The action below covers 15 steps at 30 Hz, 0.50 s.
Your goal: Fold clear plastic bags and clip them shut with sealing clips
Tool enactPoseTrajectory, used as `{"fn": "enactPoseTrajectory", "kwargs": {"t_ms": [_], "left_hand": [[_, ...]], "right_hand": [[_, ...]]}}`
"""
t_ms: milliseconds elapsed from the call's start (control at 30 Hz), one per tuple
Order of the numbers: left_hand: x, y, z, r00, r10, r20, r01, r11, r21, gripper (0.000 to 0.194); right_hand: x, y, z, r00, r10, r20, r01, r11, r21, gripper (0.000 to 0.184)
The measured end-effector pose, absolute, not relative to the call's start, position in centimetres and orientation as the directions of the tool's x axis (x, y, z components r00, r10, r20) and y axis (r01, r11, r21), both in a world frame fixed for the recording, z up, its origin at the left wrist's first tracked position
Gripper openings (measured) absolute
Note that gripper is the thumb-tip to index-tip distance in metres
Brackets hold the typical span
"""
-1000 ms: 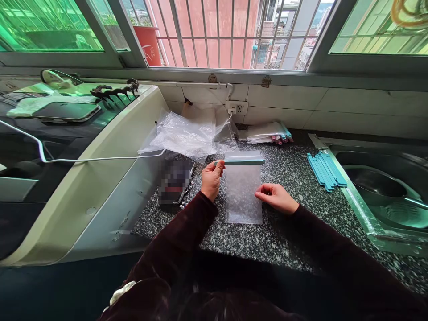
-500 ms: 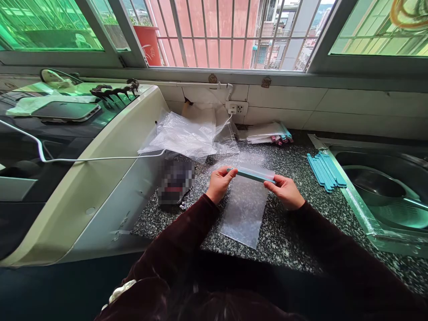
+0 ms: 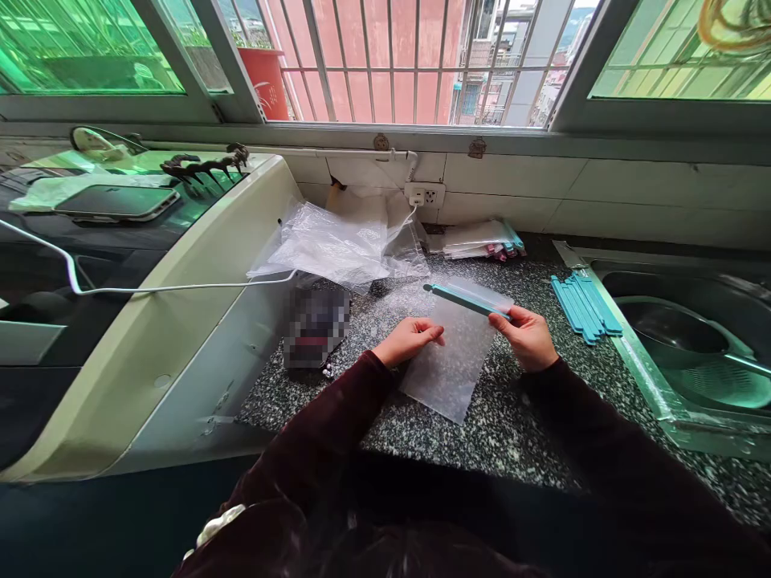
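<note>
A slim blue bag clip (image 3: 467, 301) lies across the upper part of a translucent plastic bag (image 3: 451, 365), with a short flap of plastic showing beyond it. My right hand (image 3: 530, 337) pinches the clip's right end between thumb and fingers, along with the bag there. The clip's left end sticks out free past the bag. Lower down, at the bag's left edge, my left hand (image 3: 413, 340) is closed with thumb and fingers together on the plastic; its fingertips are partly veiled by the bag.
Several loose blue clips (image 3: 584, 307) lie beside the sink (image 3: 647, 361) on the right. Clipped bags (image 3: 482, 239) are stacked by the wall. Clear plastic bags (image 3: 337, 241) spread at back left, near a blurred dark object (image 3: 316, 325) and a white cable (image 3: 193, 286).
My left hand has let go of the clip's left end and moved down to the bag's left edge. The clip now slants more, with its left end raised.
</note>
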<state>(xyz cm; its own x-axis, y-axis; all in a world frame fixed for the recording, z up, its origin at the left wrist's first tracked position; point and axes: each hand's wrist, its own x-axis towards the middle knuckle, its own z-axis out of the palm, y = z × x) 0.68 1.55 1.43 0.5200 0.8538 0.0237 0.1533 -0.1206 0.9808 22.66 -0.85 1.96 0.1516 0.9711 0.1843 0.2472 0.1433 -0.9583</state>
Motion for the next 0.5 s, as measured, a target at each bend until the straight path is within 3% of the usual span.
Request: {"fn": "enactPoseTrajectory", "kwargs": {"t_ms": [233, 500], "left_hand": [[0.80, 1.78, 0.93, 0.501, 0.860, 0.095, 0.208, -0.226, 0.952, 0.039], [0.55, 1.78, 1.04, 0.507, 0.861, 0.046, 0.203, -0.171, 0.964, 0.037]], "right_hand": [[22.88, -0.58, 1.62, 0.185, 0.962, 0.200, 0.237, 0.154, -0.959, 0.051], [23.01, -0.38, 1.60, 0.261, 0.938, 0.230, 0.224, 0.173, -0.959, 0.046]]}}
